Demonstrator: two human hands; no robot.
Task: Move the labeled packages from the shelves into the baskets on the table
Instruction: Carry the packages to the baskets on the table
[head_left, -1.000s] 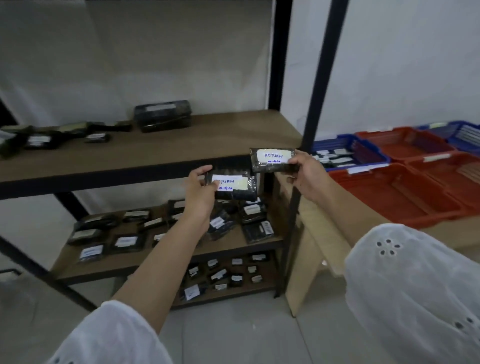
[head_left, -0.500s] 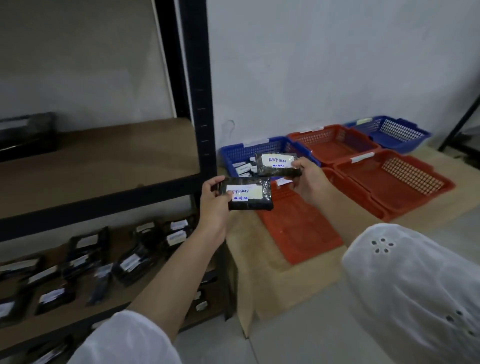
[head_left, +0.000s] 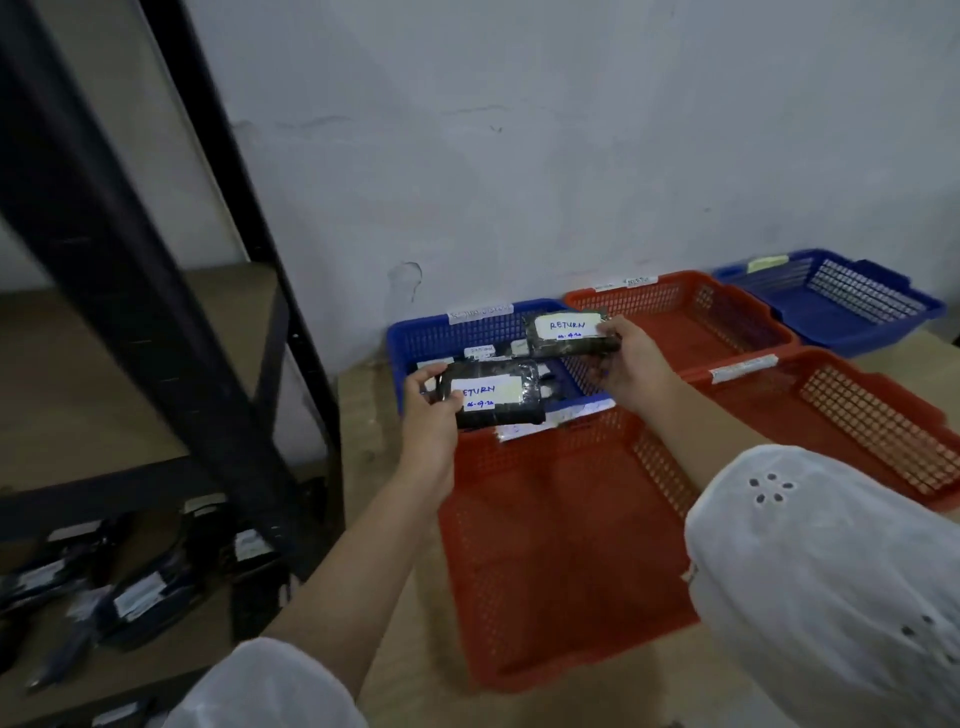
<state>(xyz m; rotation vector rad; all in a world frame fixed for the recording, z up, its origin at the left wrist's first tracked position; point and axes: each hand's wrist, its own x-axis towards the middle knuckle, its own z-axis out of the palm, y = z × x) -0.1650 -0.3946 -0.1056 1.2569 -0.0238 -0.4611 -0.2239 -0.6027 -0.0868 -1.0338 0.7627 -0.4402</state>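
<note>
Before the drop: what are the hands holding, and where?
Left hand grips the nearer RETURN package by its left end; right hand, the farther RETURN package by its right end.

Stockroom: metal shelving (head_left: 156, 322), labelled sorting baskets (head_left: 561, 545).

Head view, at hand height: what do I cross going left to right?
shelf post → left hand → left package → right package → right hand → red basket
</note>
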